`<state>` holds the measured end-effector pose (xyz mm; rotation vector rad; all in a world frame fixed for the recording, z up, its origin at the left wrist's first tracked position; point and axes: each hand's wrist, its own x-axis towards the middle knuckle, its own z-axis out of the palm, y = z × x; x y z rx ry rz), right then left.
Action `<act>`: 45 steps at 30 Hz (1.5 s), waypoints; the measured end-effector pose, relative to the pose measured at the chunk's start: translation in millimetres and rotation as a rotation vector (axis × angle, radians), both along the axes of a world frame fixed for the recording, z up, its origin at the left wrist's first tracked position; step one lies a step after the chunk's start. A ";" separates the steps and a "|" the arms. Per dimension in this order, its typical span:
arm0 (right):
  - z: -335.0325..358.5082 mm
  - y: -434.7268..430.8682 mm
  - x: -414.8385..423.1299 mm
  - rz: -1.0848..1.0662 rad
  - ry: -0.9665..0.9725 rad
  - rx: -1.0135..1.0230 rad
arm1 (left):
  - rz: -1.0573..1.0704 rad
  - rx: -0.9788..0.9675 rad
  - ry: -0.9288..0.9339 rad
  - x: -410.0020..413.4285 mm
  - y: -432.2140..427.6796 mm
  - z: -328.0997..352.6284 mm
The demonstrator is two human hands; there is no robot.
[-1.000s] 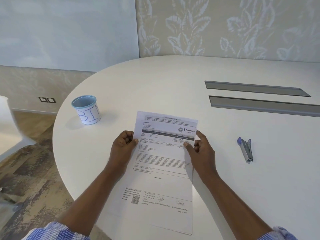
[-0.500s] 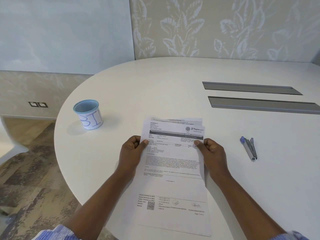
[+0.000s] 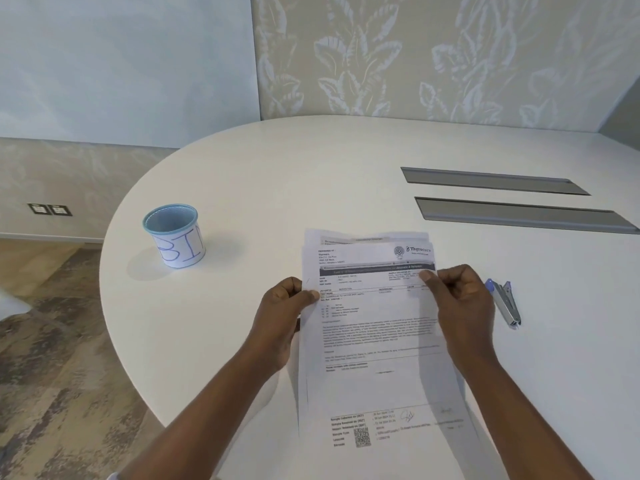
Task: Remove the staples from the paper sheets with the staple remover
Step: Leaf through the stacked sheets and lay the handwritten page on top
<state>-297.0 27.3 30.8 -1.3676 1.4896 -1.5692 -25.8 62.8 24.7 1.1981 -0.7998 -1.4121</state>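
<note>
Since a second ago the paper sheets [image 3: 374, 341] have slid apart at their top: then one page faced me squarely, now the edges of further pages peek out above the front page, at the middle of the frame. My hands have stayed on the same two sides.

My left hand [image 3: 280, 317] grips the left edge of the sheets, thumb on the printed face, the other fingers curled behind. My right hand [image 3: 457, 306] pinches the right edge just under the dark header band, thumb on top, fingers folded.

The sheets run from the centre down to the bottom edge of the frame. Whether they touch the table [image 3: 277, 174] I cannot tell.

The staple remover [image 3: 505, 304] lies flat on the table right of centre, just beside my right hand but apart from it, blue end pointing up the frame.

A blue-rimmed cup [image 3: 175, 235] with blue lettering stands upright at centre left, well apart from the sheets. Two grey slots [image 3: 491, 180] lie in the tabletop at upper right.
</note>
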 end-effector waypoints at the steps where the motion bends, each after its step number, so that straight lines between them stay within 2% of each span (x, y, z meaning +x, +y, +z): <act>1: 1.3 0.9 -0.2 0.004 -0.011 -0.009 | -0.018 -0.022 -0.012 2.5 -2.5 4.1; 4: 4.5 4.9 1.6 0.016 -0.004 -0.036 | 0.001 -0.057 -0.020 7.7 -14.9 19.3; 11: 9.3 16.3 10.9 -0.010 0.150 -0.096 | 0.046 -0.111 -0.148 18.0 -37.4 43.0; 14: 11.3 23.0 17.2 -0.006 0.085 -0.102 | 0.035 -0.112 -0.183 19.1 -41.2 47.3; 19: 10.0 29.7 19.1 0.013 -0.070 -0.132 | 0.120 -0.059 -0.083 18.3 -44.4 52.2; 26: 11.9 30.7 13.1 -0.051 -0.139 -0.138 | 0.119 -0.087 -0.066 15.6 -44.4 58.6; 37: 36.3 60.3 22.6 -0.031 0.215 -0.363 | 0.147 -0.068 -0.044 16.3 -46.5 53.2; 45: 35.7 84.3 24.6 0.103 0.267 -0.374 | 0.185 -0.032 -0.005 19.6 -48.5 52.9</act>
